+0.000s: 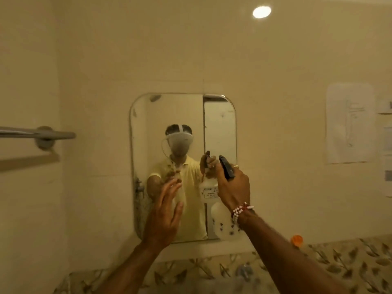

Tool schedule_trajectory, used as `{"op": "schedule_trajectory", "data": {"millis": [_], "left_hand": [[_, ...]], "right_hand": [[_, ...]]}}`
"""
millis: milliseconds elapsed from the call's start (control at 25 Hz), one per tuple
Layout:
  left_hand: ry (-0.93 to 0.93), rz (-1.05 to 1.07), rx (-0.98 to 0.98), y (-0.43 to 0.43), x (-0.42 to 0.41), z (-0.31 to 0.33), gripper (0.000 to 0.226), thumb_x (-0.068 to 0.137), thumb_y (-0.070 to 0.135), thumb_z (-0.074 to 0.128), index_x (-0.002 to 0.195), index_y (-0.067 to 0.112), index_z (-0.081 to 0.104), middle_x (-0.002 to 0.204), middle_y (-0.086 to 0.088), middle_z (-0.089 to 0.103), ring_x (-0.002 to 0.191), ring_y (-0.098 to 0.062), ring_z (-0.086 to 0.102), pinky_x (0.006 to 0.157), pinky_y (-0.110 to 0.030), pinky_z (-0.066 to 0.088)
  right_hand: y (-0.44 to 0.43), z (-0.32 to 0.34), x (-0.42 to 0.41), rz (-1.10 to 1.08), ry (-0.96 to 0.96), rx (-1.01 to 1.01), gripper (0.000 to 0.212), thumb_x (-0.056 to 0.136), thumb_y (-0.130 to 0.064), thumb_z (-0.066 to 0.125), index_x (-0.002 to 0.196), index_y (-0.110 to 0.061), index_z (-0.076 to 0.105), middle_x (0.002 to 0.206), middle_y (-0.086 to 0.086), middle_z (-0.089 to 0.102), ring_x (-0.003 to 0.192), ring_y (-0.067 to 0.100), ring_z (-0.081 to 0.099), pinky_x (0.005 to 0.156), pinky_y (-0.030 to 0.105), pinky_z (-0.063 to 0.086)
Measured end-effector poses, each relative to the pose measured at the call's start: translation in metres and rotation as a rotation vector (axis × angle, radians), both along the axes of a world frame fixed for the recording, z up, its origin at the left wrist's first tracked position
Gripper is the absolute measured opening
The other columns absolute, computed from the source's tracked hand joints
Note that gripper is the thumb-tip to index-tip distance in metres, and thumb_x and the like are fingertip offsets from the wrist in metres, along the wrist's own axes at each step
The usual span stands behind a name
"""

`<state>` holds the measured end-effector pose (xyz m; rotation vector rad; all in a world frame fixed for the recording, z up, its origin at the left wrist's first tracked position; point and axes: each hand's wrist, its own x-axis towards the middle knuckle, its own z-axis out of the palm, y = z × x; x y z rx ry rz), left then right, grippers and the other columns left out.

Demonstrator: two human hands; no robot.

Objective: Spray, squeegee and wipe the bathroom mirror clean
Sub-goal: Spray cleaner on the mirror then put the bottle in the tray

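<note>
Mirror: rounded-corner rectangular wall mirror (pixel 220 128) on cream tiles, straight ahead.
Right hand (pixel 233 187): wrapped around the white plastic spray bottle (pixel 220 221) with black trigger head, raised before the glass.
Left hand (pixel 164 215): fingers spread wide, empty, near the mirror's lower left.

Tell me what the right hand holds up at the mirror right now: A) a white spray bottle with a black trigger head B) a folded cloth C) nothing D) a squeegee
A: the right hand is closed around the neck of the white plastic spray bottle with a black trigger head, aimed at the rounded wall mirror, while the left hand is open and empty.
</note>
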<state>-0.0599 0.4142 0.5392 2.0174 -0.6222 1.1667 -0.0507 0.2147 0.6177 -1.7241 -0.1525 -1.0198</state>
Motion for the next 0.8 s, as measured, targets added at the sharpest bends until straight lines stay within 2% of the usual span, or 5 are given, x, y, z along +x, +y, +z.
{"op": "schedule_trajectory", "data": {"millis": [80,200,400,520,800], "left_hand": [[-0.009,0.081,0.024,0.027,-0.006,0.013,0.052,0.103,0.044,0.042,0.154,0.044,0.036,0.165,0.023,0.027,0.15,-0.001,0.031,0.113,-0.022,0.036],[-0.021,0.178,0.008,0.052,-0.009,0.028,0.058,0.101,0.051,0.04,0.157,0.037,0.034,0.165,0.022,0.024,0.142,0.004,0.03,0.105,-0.024,0.04],[0.065,0.321,-0.06,0.06,-0.008,0.049,0.073,0.1,0.057,0.04,0.164,0.026,0.023,0.174,0.002,0.014,0.157,-0.019,0.021,0.124,-0.047,0.03],[0.08,0.349,-0.09,0.059,-0.009,0.06,0.077,0.095,0.056,0.037,0.165,0.027,0.019,0.175,0.001,0.01,0.16,-0.022,0.016,0.127,-0.049,0.025],[0.053,0.411,-0.091,0.079,-0.018,0.069,0.074,0.098,0.055,0.035,0.164,0.027,0.018,0.175,0.002,0.009,0.16,-0.02,0.015,0.127,-0.048,0.024]], "right_hand": [[0.014,0.028,0.003,-0.021,-0.022,-0.004,0.039,0.095,-0.06,0.053,0.087,-0.024,0.064,0.071,-0.008,0.064,0.063,0.012,0.063,0.052,0.024,0.043],[0.014,0.062,0.011,-0.075,-0.006,0.007,0.042,0.096,-0.057,0.05,0.093,-0.019,0.067,0.079,-0.001,0.069,0.072,0.021,0.065,0.06,0.029,0.046],[-0.003,0.09,0.019,-0.099,0.043,-0.011,0.047,0.097,-0.056,0.047,0.096,-0.015,0.07,0.087,0.005,0.072,0.079,0.026,0.067,0.071,0.035,0.053],[0.001,0.091,0.017,-0.097,0.051,-0.047,0.047,0.097,-0.057,0.048,0.088,-0.015,0.065,0.079,0.005,0.067,0.074,0.026,0.063,0.064,0.031,0.048],[0.056,0.088,-0.001,0.112,-0.067,-0.107,0.042,0.098,-0.055,0.052,0.079,-0.019,0.064,0.071,0.003,0.069,0.068,0.024,0.067,0.064,0.039,0.059]]}}
